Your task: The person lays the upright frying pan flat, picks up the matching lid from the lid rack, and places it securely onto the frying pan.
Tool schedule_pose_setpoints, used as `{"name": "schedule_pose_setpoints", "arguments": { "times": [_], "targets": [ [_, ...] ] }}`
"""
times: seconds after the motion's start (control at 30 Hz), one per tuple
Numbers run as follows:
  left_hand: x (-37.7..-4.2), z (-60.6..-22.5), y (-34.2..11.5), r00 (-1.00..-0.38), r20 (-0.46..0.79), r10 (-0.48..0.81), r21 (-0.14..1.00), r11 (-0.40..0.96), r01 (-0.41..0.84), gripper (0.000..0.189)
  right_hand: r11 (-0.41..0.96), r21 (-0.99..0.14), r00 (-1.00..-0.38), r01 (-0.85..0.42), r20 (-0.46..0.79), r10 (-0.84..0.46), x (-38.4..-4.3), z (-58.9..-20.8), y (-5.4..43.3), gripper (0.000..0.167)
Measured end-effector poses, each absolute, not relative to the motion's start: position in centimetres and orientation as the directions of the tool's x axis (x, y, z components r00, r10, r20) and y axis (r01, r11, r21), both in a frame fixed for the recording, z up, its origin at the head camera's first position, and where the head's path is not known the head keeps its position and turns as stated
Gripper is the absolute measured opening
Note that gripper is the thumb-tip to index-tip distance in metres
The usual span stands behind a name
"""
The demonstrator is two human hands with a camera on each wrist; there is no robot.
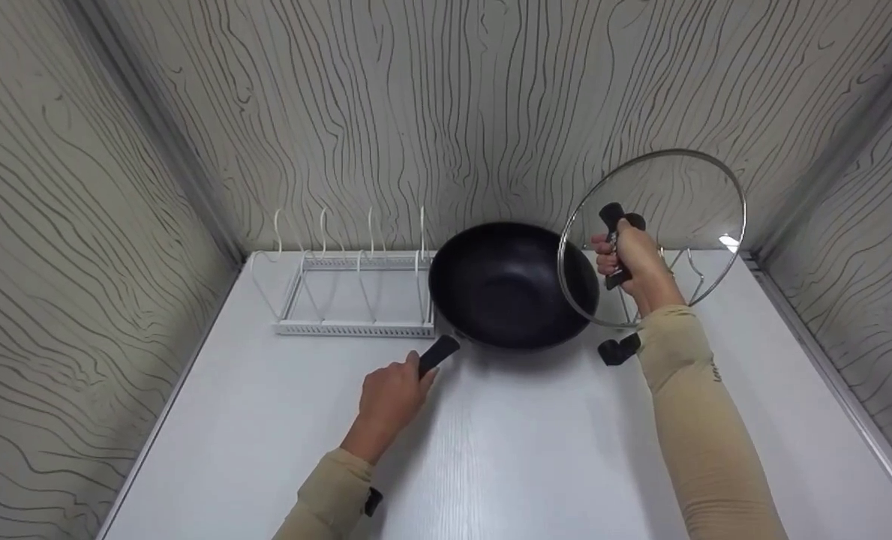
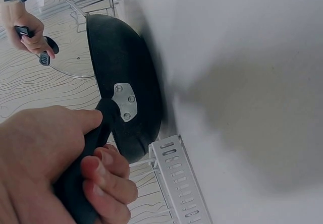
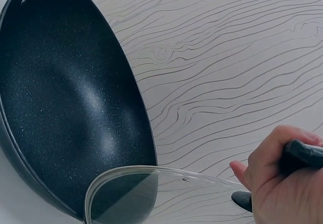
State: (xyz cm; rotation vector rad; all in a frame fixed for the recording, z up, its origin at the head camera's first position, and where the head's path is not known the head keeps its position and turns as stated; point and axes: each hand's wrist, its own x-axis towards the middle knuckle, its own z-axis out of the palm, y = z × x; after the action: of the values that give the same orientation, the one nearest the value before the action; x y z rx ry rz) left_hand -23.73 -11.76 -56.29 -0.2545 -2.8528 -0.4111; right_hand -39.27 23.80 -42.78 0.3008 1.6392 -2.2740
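Note:
A dark wok [image 1: 506, 292] with a speckled inside [image 3: 60, 82] stands at the back middle of the white table. My left hand [image 1: 394, 394] grips its black handle [image 2: 83, 168], which riveted metal joins to the wok wall. To the right, my right hand [image 1: 637, 255] holds a round glass lid [image 1: 686, 195] by its black handle [image 1: 612, 244], fingers curled round it. The lid is raised and tilted, and its metal rim overlaps the wok's right side in the head view. In the right wrist view that rim crosses the wok's lower edge.
Left of the wok is a white rack [image 1: 355, 328] with upright wire dividers and a slotted tray. A wire rack [image 1: 689, 266] stands behind the lid at the back right. Wood-patterned walls [image 1: 415, 112] close off the back and sides.

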Motion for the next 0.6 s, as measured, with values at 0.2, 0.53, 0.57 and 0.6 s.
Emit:
{"name": "schedule_pose_setpoints", "arguments": {
  "times": [0.2,0.53,0.57,0.6],
  "targets": [
    [-23.54,-56.48,-11.89,-0.959,0.250,0.131,0.269,0.942,0.198,0.033,-0.299,-0.876,-0.926,0.377,-0.348,-0.146,-39.43,-43.19,23.42,0.050],
    [-23.72,-56.32,-11.84,-0.957,0.251,0.142,0.272,0.939,0.210,0.033,-0.302,-0.880,-0.931,0.365,-0.345,-0.120,-39.70,-43.37,23.37,0.049],
    [-23.72,-56.31,-11.83,-0.957,0.251,0.143,0.271,0.939,0.211,0.034,-0.305,-0.880,-0.931,0.365,-0.346,-0.115,-39.70,-43.37,23.33,0.049],
    [-23.71,-56.29,-11.84,-0.957,0.252,0.144,0.270,0.939,0.212,0.034,-0.310,-0.877,-0.930,0.366,-0.348,-0.116,-39.70,-43.39,23.31,0.049]
  ]
}}
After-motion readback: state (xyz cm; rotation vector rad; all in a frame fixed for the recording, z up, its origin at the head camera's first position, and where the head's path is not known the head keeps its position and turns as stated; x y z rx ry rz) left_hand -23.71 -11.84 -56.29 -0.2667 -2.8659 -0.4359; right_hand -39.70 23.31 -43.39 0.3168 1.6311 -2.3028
